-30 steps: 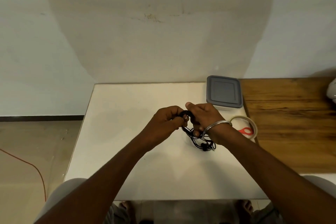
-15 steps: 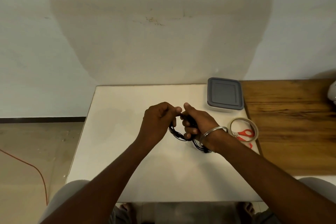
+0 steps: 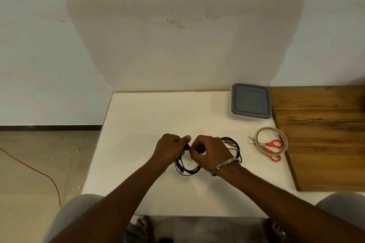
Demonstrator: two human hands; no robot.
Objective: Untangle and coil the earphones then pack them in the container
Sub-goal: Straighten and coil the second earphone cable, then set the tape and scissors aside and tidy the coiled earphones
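Note:
Black earphones (image 3: 188, 170) hang in tangled loops between my two hands over the white table (image 3: 138, 124). My left hand (image 3: 169, 149) pinches the cable near its middle, thumb on top. Close beside it, my right hand (image 3: 209, 151) grips the cable with curled fingers, and more loops (image 3: 235, 147) stick out behind its wrist. The container (image 3: 250, 100), clear with a grey lid on it, stands at the table's far right corner, well apart from both hands.
A roll of clear tape (image 3: 272, 140) lies at the table's right edge with red-handled scissors (image 3: 270, 145) through it. A wooden surface (image 3: 324, 134) adjoins the table on the right. An orange cord (image 3: 29, 165) runs over the floor on the left.
Both hands have come closer together and nearer to me. The cable loops have spread out, one hanging below the hands and another now showing behind my right wrist.

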